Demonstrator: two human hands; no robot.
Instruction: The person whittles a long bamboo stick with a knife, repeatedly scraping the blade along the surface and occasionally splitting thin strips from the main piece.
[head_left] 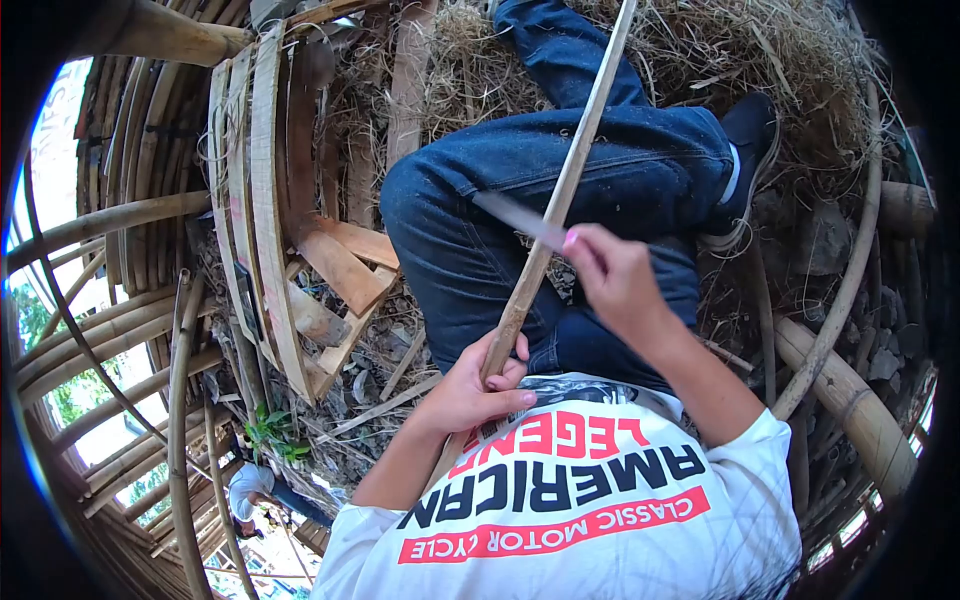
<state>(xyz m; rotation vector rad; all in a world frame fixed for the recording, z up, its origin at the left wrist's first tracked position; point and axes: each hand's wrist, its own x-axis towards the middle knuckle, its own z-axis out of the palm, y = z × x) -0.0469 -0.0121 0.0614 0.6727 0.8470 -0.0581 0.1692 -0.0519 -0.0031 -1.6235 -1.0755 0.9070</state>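
Observation:
A long, thin bamboo strip (566,190) runs from the top of the view down across my lap to my shirt. My left hand (478,392) is wrapped around its lower part, close to my belly. In my right hand (615,285) is a knife (515,217), its blade smeared by motion and lying across the strip. A bit of pink shows where the blade meets my fingers. My folded legs in blue jeans (450,215) lie beneath the strip and the knife.
A wooden slatted crate (268,200) stands at the left, with loose boards (345,268) beside it. Dry grass shavings (720,50) cover the ground at the top. Bamboo poles (850,410) line the right, and a bamboo fence (120,330) the left. Another person (255,490) is at lower left.

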